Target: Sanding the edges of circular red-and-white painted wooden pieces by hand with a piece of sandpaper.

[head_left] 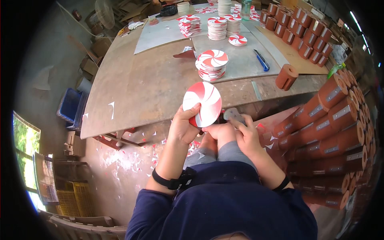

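Note:
My left hand (182, 126) grips a round red-and-white swirl-patterned disc (209, 100), its thumb lying across the face. The disc is tilted up in front of the table edge, above my lap. Just right of it, my right hand (249, 136) is closed around a flat grey block-like piece (234, 116) with a rounded end; its exact kind is unclear. Straight beyond the held disc, an uneven stack of matching discs (212, 66) stands on the table (136, 88). A blue utility knife (262, 61) lies right of that stack.
More disc stacks (217, 30) stand farther back. Many brown cylinders (308, 32) are piled at the far right, others (336, 116) in a tall pile beside my right arm. One brown cylinder (286, 77) stands near the table edge. Paper scraps (120, 164) litter the floor.

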The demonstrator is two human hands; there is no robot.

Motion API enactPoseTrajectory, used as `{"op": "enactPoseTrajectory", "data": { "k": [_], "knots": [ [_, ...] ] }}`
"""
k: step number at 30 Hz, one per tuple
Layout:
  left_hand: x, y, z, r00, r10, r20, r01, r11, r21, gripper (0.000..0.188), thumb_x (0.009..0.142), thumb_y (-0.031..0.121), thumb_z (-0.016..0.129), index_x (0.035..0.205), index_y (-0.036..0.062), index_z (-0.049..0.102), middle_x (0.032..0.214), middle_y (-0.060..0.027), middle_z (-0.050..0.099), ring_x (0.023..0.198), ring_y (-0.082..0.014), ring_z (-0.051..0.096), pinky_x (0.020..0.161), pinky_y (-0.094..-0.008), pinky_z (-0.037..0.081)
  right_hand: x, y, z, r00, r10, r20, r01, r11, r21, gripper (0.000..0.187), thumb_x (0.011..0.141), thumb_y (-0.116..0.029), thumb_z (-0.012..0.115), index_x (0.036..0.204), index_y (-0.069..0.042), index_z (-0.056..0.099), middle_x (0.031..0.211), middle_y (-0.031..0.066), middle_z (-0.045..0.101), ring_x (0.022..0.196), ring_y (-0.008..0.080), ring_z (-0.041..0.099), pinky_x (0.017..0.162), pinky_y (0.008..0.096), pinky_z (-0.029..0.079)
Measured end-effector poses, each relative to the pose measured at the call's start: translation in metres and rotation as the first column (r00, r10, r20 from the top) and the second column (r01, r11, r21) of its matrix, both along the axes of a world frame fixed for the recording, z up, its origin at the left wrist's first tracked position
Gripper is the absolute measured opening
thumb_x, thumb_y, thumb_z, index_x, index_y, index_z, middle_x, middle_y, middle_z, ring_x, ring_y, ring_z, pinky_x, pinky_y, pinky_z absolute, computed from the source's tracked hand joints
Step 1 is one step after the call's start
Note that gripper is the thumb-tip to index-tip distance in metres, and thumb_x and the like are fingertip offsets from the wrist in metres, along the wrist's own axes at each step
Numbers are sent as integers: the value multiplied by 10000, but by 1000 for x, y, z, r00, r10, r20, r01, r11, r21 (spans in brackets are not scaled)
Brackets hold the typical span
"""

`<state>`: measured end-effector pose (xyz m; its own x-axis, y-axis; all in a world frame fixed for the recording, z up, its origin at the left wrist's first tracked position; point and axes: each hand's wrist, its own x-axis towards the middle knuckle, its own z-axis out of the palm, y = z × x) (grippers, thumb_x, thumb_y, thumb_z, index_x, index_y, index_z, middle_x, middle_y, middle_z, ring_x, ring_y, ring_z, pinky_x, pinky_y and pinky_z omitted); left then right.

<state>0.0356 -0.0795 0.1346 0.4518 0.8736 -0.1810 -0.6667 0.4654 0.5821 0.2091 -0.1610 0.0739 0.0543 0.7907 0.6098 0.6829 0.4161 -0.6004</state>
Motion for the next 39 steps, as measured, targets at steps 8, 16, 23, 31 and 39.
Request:
{"op": "enactPoseTrajectory", "data": {
  "k": [8,16,23,31,39],
  "knots": [
    [18,-4,-5,996,-74,47,75,997,-18,339,837,13,465,1160,-54,390,1110,-174,520,1005,-266,540,877,-390,452,-19,6,56,993,-49,106,12,947,321,421,661,-52,626,1076,-107,583,955,159,499,832,278,547,674,337,479],
    [26,-1,-8,995,3,95,7,994,-106,322,856,22,422,1163,-65,380,1138,-191,496,1034,-285,518,900,-411,430,-10,-2,35,992,-124,25,111,950,291,452,645,76,543,1065,-80,599,956,185,476,850,308,535,708,326,455],
    [23,2,-8,996,71,61,-65,993,-94,337,852,37,449,1170,-53,378,1145,-183,494,1046,-284,514,892,-411,440,-5,0,-5,984,-118,133,90,975,202,462,612,20,596,1056,-106,596,968,159,487,793,289,547,649,330,470],
    [20,-6,-10,995,98,17,-97,994,-56,321,844,24,452,1154,-41,402,1115,-166,519,1027,-274,526,879,-404,446,-24,8,32,983,-139,121,90,935,344,503,566,-94,735,1048,-114,595,934,163,499,791,288,548,633,341,472],
    [16,-11,-11,992,116,48,-113,991,-72,318,838,14,462,1149,-34,409,1109,-148,525,1011,-256,535,886,-398,435,-8,-11,11,880,5,-476,-24,999,-34,238,792,-2,538,1029,-2,563,923,102,561,785,142,542,676,243,431]
  ]
}}
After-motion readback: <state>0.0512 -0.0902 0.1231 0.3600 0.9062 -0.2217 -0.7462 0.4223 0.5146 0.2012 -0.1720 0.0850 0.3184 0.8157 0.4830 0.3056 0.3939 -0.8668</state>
